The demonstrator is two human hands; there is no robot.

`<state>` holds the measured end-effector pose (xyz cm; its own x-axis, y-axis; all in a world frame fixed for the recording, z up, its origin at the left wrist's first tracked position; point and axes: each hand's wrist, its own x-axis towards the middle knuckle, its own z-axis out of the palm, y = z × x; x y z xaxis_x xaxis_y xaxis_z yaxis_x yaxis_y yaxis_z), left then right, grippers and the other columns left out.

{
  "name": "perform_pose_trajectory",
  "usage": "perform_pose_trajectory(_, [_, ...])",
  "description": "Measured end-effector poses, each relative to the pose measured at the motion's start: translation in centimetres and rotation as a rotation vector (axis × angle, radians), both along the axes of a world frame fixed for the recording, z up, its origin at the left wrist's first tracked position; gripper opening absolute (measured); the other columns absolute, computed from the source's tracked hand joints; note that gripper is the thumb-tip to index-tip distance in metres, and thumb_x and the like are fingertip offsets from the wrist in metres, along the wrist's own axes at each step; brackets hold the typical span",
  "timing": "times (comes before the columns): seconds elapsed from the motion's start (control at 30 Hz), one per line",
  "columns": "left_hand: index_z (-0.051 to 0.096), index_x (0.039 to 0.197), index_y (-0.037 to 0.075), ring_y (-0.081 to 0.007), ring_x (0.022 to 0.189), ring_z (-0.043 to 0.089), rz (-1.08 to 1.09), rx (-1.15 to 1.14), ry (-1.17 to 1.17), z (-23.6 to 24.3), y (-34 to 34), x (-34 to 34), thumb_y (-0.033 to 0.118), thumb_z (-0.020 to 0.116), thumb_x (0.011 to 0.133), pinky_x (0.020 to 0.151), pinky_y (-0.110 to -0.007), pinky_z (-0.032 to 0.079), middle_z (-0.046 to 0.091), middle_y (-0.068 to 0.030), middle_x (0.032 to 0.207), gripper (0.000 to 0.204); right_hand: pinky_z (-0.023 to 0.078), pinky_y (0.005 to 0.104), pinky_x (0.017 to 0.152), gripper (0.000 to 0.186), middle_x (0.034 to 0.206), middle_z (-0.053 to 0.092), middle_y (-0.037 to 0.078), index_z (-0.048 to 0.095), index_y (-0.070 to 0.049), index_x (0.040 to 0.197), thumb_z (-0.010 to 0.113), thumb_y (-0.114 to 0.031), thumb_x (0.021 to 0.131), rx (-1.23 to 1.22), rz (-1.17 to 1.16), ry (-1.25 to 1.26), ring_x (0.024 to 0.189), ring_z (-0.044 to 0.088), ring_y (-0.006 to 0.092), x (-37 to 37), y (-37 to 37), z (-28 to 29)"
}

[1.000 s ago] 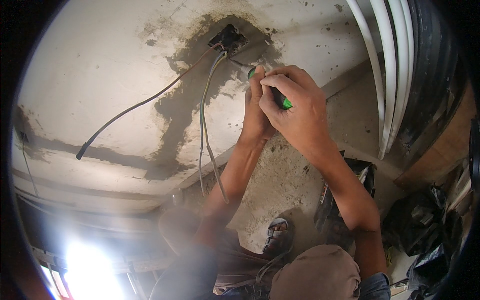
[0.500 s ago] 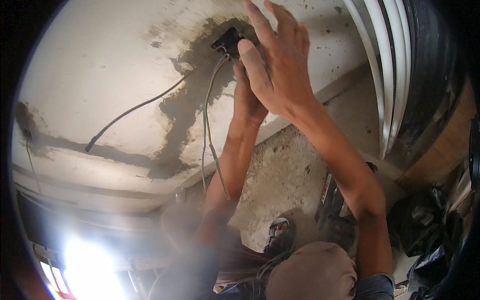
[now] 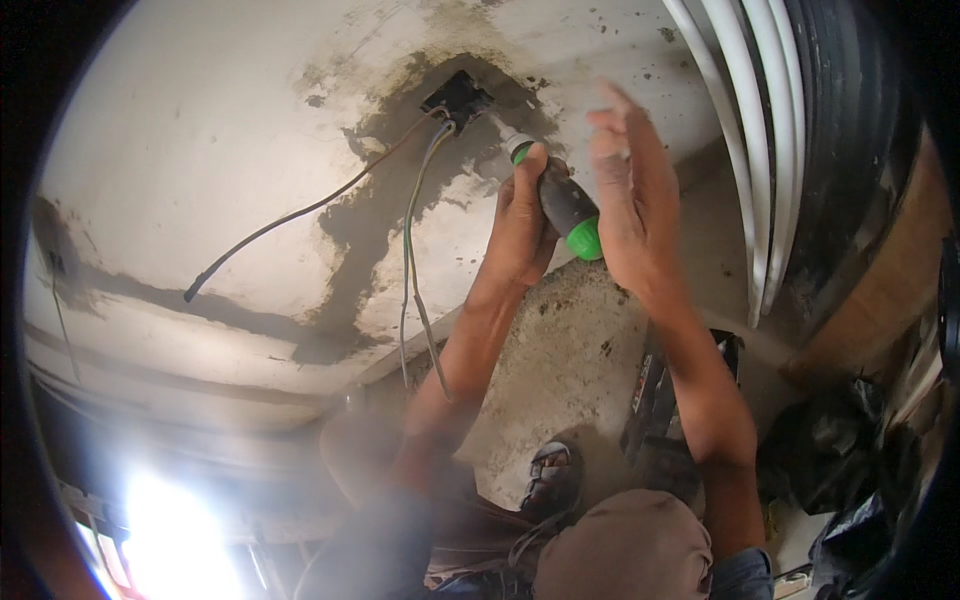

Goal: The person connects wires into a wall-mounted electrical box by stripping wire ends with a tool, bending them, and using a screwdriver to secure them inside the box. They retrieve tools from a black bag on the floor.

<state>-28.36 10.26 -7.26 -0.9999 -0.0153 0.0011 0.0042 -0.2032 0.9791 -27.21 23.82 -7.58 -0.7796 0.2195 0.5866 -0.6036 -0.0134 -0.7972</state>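
My left hand is wrapped round the black and green handle of a screwdriver. Its shaft points up and left toward the right side of a black wall box sunk in the wall; whether the tip touches anything I cannot tell. Just right of the handle's green end, my right hand is raised with its fingers stretched out and somewhat blurred, holding nothing. Out of the box hang a brown wire, reaching far left, and a few greenish and grey wires that droop toward my left forearm.
Rough grey cement patches surround the box on the white wall. White pipes and a black coil stand at the right. Black plastic bags lie on the floor below them. Bright light glares at lower left.
My right hand has moved down and to the right, away from the box. My left hand has shifted slightly, and the screwdriver, hidden before behind my right hand, now shows.
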Motion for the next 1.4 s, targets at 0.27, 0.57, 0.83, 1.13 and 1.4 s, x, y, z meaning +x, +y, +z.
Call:
perform_pose_trajectory(0.27, [0.057,0.113,0.000,-0.0119,0.069,0.052,-0.058,-0.280,0.024,-0.3,0.6,2.1,0.053,0.039,0.103,0.060,-0.028,0.044,0.056,-0.0026,0.082,0.056,0.050,0.0456,0.080,0.044,0.101,0.064,0.023,0.057,0.000,0.125,0.068,-0.022,0.088,0.042,0.195,-0.055,0.092,0.065,0.0383,1.9,2.4,-3.2])
perform_pose_trajectory(0.57, [0.053,0.125,0.004,-0.0134,0.075,0.051,0.217,0.060,0.027,-3.4,-2.3,0.7,0.043,0.042,0.105,0.067,-0.029,0.044,0.049,-0.0003,0.085,0.045,0.053,0.0471,0.081,0.031,0.094,0.070,0.017,0.070,-0.011,0.109,0.071,-0.022,0.080,0.576,0.026,0.010,0.089,0.067,0.0367,-3.5,2.1,2.9])
perform_pose_trajectory(0.83, [0.051,0.123,0.008,-0.0138,0.098,0.055,0.000,0.489,0.212,1.8,1.9,-5.2,0.051,0.042,0.103,0.080,-0.029,0.048,0.056,-0.0045,0.112,0.049,0.054,0.0425,0.082,0.030,0.092,0.071,0.017,0.073,-0.008,0.103,0.073,-0.022,0.075,0.967,-0.043,0.015,0.086,0.070,0.0322,-8.0,0.3,8.6])
perform_pose_trajectory(1.13, [0.053,0.108,-0.001,-0.0176,0.077,0.054,0.033,0.828,0.197,2.1,0.7,-7.9,0.040,0.048,0.103,0.074,-0.029,0.052,0.056,-0.0109,0.093,0.042,0.041,0.0483,0.101,0.051,0.125,0.050,0.030,0.056,0.005,0.123,0.058,-0.034,0.090,0.905,0.260,-0.174,0.112,0.053,0.0417,-7.5,3.4,17.5])
perform_pose_trajectory(1.4, [0.050,0.108,-0.005,-0.0204,0.084,0.054,0.026,0.830,0.184,2.1,0.7,-8.9,0.037,0.048,0.103,0.080,-0.032,0.051,0.056,-0.0130,0.099,0.042,0.047,0.0431,0.093,0.050,0.108,0.064,0.028,0.062,0.003,0.118,0.058,-0.040,0.091,0.238,-0.271,0.113,0.105,0.062,0.0385,-11.1,2.9,13.8])
